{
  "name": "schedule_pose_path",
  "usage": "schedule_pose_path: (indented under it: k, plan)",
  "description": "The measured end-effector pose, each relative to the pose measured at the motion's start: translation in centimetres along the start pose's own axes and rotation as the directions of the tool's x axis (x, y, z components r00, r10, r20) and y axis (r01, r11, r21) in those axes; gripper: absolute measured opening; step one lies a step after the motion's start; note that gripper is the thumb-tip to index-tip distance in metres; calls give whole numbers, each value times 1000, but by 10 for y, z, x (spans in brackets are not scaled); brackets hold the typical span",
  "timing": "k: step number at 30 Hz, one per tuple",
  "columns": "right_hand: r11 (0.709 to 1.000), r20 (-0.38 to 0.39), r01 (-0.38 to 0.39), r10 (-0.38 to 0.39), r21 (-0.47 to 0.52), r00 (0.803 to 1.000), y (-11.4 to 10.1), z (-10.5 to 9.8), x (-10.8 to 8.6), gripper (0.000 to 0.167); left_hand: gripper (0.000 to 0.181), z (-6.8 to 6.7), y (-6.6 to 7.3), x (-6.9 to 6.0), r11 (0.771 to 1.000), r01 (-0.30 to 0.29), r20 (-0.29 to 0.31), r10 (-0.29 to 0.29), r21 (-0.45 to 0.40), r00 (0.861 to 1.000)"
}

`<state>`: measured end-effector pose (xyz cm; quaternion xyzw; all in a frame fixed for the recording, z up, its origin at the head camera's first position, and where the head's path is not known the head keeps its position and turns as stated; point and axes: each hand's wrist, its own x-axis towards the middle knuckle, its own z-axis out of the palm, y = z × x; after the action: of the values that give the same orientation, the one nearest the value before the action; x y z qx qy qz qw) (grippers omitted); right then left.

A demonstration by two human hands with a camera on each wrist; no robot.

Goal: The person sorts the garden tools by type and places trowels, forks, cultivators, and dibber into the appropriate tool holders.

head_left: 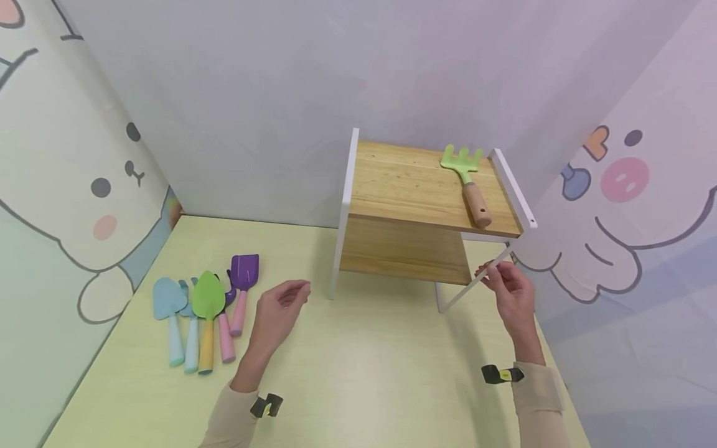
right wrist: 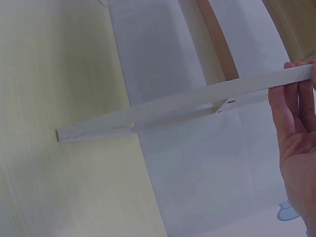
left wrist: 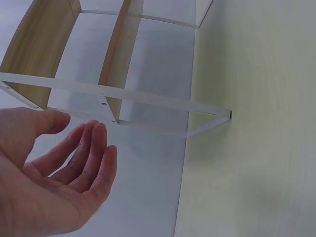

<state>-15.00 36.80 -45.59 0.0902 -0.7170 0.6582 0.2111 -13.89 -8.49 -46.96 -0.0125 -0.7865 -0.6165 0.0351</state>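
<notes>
A two-tier wooden shelf (head_left: 403, 186) with a white metal frame stands on the table, towards the back wall. My right hand (head_left: 512, 295) holds its right front upright (right wrist: 182, 98), the thumb on one side and the fingers behind. Close by the left side frame (left wrist: 148, 98), my left hand (head_left: 279, 314) hovers with loosely bent fingers and nothing in them. On the top board, towards the right, lies a green hand rake (head_left: 462, 167) with a wooden handle.
Left of my left hand, several toy garden tools lie in a group: a light blue shovel (head_left: 169, 298), a green trowel (head_left: 208, 295) with a yellow handle, and a purple scoop (head_left: 244, 271) among them. Curtains with cartoon animals surround the pale yellow table (head_left: 358, 386).
</notes>
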Motion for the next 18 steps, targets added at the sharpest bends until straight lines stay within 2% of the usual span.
schedule_pose_path:
  k: [11, 18]
  plan:
    - [1000, -6, -2, 2, 13, 1000, -1, 0, 0, 15, 22, -12, -22, -3, 998, 41, -37, -40, 48, 999]
    - [998, 19, 21, -22, 54, 1000, 0, 0, 1, 14, 21, -22, -35, -4, 995, 74, -55, -71, 61, 996]
